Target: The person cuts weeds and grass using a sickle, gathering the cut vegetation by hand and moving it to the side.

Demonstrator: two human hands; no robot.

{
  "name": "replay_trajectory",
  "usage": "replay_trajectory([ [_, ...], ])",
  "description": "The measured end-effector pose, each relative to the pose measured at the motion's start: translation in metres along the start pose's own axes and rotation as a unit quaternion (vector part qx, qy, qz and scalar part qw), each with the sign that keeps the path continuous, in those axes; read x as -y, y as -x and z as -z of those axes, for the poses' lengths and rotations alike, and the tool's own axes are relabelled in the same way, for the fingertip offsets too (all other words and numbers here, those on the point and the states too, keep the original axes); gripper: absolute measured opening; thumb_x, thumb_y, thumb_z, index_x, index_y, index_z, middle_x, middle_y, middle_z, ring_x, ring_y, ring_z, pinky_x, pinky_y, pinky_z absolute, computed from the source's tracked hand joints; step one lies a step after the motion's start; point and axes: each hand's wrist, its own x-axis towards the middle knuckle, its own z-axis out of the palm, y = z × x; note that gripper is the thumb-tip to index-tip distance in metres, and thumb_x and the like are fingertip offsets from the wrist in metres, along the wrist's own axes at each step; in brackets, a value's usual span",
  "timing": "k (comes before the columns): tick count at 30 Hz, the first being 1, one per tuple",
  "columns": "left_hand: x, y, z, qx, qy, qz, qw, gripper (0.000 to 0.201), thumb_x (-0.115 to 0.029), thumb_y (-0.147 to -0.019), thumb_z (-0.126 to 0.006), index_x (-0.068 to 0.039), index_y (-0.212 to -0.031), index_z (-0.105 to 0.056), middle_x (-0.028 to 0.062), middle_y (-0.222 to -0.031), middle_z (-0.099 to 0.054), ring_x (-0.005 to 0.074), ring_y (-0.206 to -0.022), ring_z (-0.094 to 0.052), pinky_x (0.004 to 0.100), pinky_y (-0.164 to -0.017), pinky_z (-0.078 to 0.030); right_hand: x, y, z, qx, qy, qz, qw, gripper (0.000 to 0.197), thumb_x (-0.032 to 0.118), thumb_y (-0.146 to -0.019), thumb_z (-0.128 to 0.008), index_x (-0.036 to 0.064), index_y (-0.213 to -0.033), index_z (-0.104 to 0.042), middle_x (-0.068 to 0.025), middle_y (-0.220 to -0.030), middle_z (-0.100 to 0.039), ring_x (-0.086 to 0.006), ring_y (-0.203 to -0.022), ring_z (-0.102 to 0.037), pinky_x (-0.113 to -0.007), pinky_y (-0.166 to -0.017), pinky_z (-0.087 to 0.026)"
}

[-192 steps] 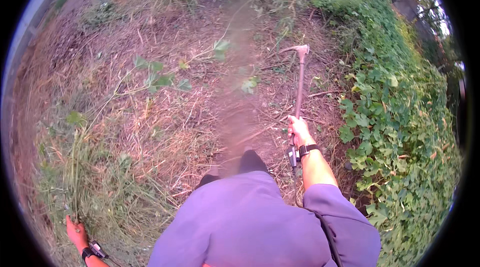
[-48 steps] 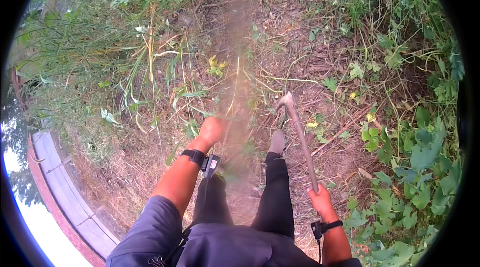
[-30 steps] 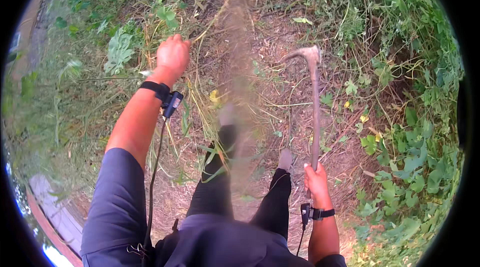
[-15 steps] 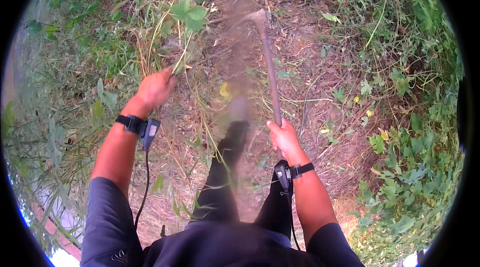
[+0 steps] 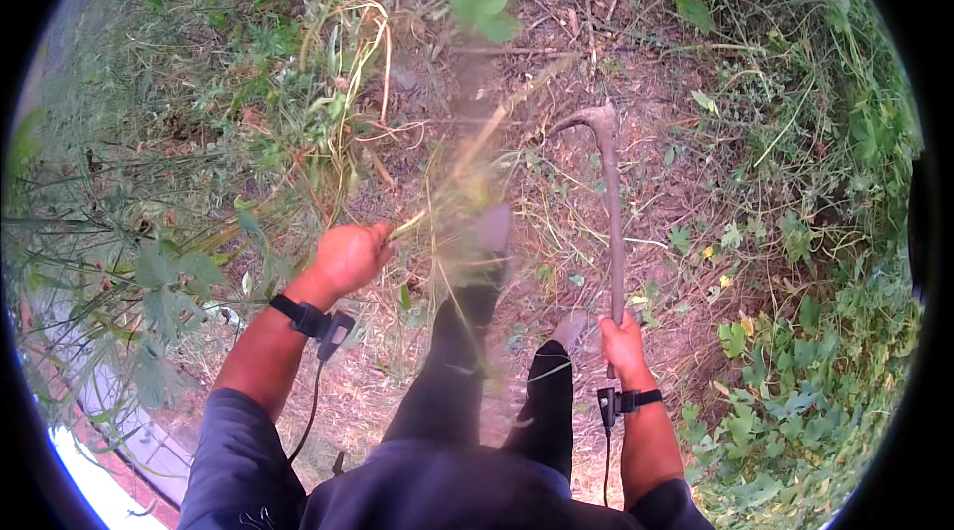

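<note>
**Stalk [image 5: 407, 226] at left, sickle [image 5: 613, 212] at right**

A grey strip [image 5: 149, 441] curves along the lower left rim, with weeds [image 5: 199, 103] thick above it. The left hand [image 5: 350, 259] is clenched around the stalk, which juts up and right from the fist; blur makes its far end hard to tell. A black band [image 5: 301, 315] circles that wrist. Right of the fist, the left leg [image 5: 437, 391] stands with its shoe [image 5: 493, 228] further forward than the other. The right leg [image 5: 545, 406] comes next, its foot near the sickle's lower end. The right hand [image 5: 623, 344] grasps the sickle low on its handle; the tool stands nearly straight up in view, its curved head pointing left above littered soil [image 5: 656, 172]. Broad-leaved vines [image 5: 795, 416] fill the lower right.
</note>
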Motion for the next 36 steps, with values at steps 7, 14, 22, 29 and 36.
replay_trajectory([
  [7, 0.007, 0.040, 0.000, -0.016, 0.049, 0.056, 0.997, 0.020, -0.027, -0.090, -0.062, -0.008, -0.096, -0.061, 0.0175, -0.075, -0.067, 0.0388, -0.071, -0.066, 0.0494, -0.064, -0.052, 0.089, -0.010, -0.032, -0.008, 0.022, 0.136, 0.990, 0.017, 0.018, -0.094, -0.061, 0.0102, -0.088, -0.047, 0.0032, -0.056, -0.043, -0.0085, -0.039, -0.039, -0.028, -0.034, -0.032],
  [14, -0.011, 0.043, 0.008, -0.067, 0.119, 0.043, 0.990, 0.020, -0.028, -0.090, -0.061, -0.008, -0.094, -0.061, 0.0178, -0.078, -0.067, 0.0393, -0.072, -0.065, 0.0496, -0.066, -0.052, 0.112, -0.031, -0.040, -0.022, 0.171, 0.218, 0.961, 0.020, 0.021, -0.090, -0.066, 0.0023, -0.094, -0.061, -0.0029, -0.068, -0.059, -0.0123, -0.062, -0.053, -0.033, -0.060, -0.046],
  [22, -0.002, 0.055, 0.032, -0.102, 0.139, 0.060, 0.983, 0.019, -0.028, -0.089, -0.063, -0.010, -0.093, -0.061, 0.0166, -0.074, -0.066, 0.0384, -0.071, -0.065, 0.0500, -0.064, -0.052, -0.047, 0.080, 0.082, -0.040, 0.387, 0.039, 0.920, 0.027, 0.026, -0.085, -0.067, 0.0003, -0.081, -0.058, -0.0103, -0.063, -0.058, -0.0224, -0.056, -0.058, -0.039, -0.055, -0.047],
  [29, 0.028, 0.057, 0.026, -0.075, 0.032, 0.102, 0.991, 0.019, -0.027, -0.087, -0.063, -0.008, -0.086, -0.061, 0.0142, -0.075, -0.067, 0.0355, -0.071, -0.066, 0.0483, -0.063, -0.052, -0.015, 0.123, 0.103, -0.085, 0.347, 0.077, 0.931, 0.026, 0.025, -0.088, -0.068, 0.0013, -0.083, -0.059, -0.0123, -0.069, -0.059, -0.0220, -0.065, -0.058, -0.038, -0.063, -0.049],
  [36, 0.040, 0.063, 0.014, -0.108, -0.044, 0.096, 0.989, 0.014, -0.024, -0.083, -0.068, -0.011, -0.085, -0.063, 0.0111, -0.075, -0.063, 0.0340, -0.071, -0.064, 0.0469, -0.069, -0.050, 0.200, 0.006, -0.115, 0.160, 0.003, 0.094, 0.983, 0.022, 0.020, -0.095, -0.063, 0.0095, -0.083, -0.047, 0.0029, -0.057, -0.044, -0.0098, -0.042, -0.042, -0.028, -0.039, -0.036],
])
